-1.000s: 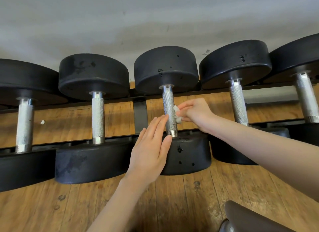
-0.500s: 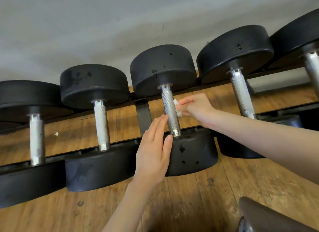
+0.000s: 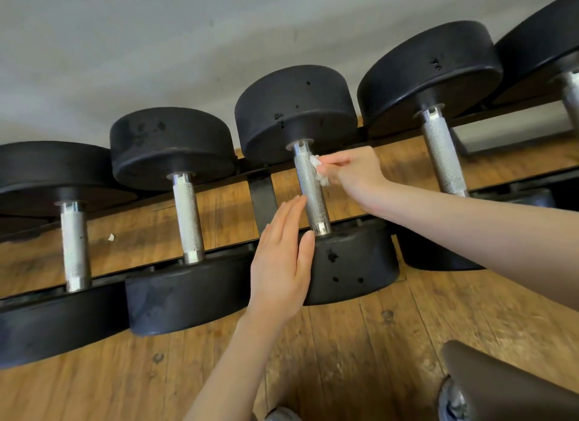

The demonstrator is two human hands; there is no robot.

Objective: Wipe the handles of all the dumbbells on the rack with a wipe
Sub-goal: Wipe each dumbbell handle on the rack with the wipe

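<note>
Several black dumbbells with knurled silver handles lie across a low black rack (image 3: 264,195). My right hand (image 3: 357,173) pinches a small crumpled white wipe (image 3: 319,170) and holds it against the upper right side of the middle dumbbell's handle (image 3: 311,195). My left hand (image 3: 282,257) has straight fingers lying flat beside that handle's lower left, with the thumb against the near black head (image 3: 351,264). Other handles stand to the left (image 3: 188,217) (image 3: 74,245) and right (image 3: 441,157).
A grey wall (image 3: 188,44) rises behind the rack. Wooden floorboards (image 3: 344,358) run under and in front of it. A dark padded object (image 3: 501,386) sits at the bottom right. A tiny white scrap (image 3: 110,237) lies on the floor at the left.
My right hand with the wipe has slid up the middle handle toward its far end. The view has shifted, so the rack looks more tilted. My left hand keeps its place.
</note>
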